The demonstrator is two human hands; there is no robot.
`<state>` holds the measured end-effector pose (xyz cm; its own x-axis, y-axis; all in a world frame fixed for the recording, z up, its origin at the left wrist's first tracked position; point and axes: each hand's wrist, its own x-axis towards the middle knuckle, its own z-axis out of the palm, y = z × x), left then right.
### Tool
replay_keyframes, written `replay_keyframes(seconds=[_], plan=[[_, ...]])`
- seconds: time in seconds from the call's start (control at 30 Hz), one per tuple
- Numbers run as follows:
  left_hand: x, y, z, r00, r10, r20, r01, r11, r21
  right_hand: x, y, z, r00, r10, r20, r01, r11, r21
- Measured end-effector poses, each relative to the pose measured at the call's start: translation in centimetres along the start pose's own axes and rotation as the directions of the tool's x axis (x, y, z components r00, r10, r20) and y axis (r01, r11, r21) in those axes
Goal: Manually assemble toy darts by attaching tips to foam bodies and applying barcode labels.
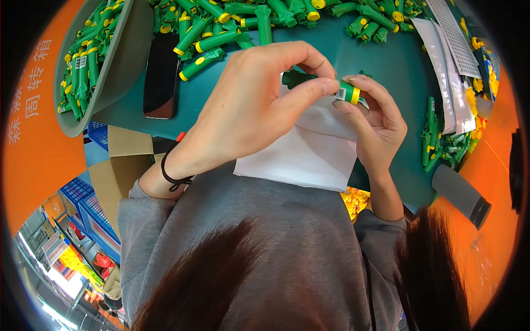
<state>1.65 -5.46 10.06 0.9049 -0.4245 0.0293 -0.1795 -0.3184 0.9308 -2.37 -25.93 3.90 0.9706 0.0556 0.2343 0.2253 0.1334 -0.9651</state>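
Between my two hands is a green tube with a yellow ring and a white barcode label on its side. My left hand is closed, its thumb and forefinger pinched at the label and the tube's dark green end. On the other end, by the yellow ring, the fingers of my right hand grip the tube. Below them a white paper sheet lies at the table's near edge, partly covered by my left hand. A hair tie circles my left wrist.
Many similar green tubes are heaped along the far side of the green table. A grey-green bin full of labelled tubes stands left, beside a dark phone. Label sheets, more tubes and a grey cylinder sit right.
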Motion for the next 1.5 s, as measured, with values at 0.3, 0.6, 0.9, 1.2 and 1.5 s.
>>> replay_keyframes(seconds=[0.3, 0.6, 0.9, 1.2, 1.5], plan=[[0.1, 0.3, 0.2, 0.999, -0.022, 0.033, 0.019, 0.996, 0.085, -0.2, -0.1, 0.1, 0.999, -0.028, 0.037, 0.029, 0.999, -0.035], [-0.1, 0.4, 0.2, 0.999, -0.024, 0.022, 0.021, 0.993, 0.119, -0.2, -0.1, 0.2, 0.999, -0.032, 0.041, 0.034, 0.998, -0.055], [0.3, -0.8, 1.2, 0.996, 0.069, -0.055, -0.066, 0.996, 0.060, -0.2, -0.1, -0.4, 0.998, -0.011, 0.058, 0.016, 0.996, -0.088], [0.0, -1.3, 1.6, 0.963, -0.246, 0.112, 0.268, 0.926, -0.267, 0.2, -0.1, 0.9, 0.998, 0.062, -0.024, -0.061, 0.996, 0.067], [-4.3, -1.1, -15.6, 0.623, 0.042, -0.781, 0.427, 0.818, 0.384, -5.7, -1.0, 2.3, 0.434, 0.656, 0.618, -0.782, 0.615, -0.104]])
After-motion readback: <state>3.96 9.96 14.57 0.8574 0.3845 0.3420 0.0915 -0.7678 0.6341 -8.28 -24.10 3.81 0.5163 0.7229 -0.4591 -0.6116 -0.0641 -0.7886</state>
